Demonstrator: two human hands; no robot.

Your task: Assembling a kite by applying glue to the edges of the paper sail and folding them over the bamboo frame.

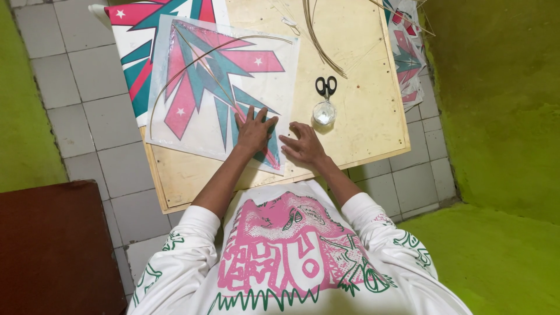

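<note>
The paper kite [219, 87] lies flat on the wooden board [361, 116], its near corner pressed under the open, flat left hand [254, 131], the right hand [303, 146] resting open just at three o'clock, scissors [326, 86] and a small jar [324, 112] toward two o'clock.

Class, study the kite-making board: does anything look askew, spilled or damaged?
Nothing spilled or torn. The kite sheet lies turned against the wooden board, one corner past its near edge by the left hand and right hand. Scissors lie closed.
</note>
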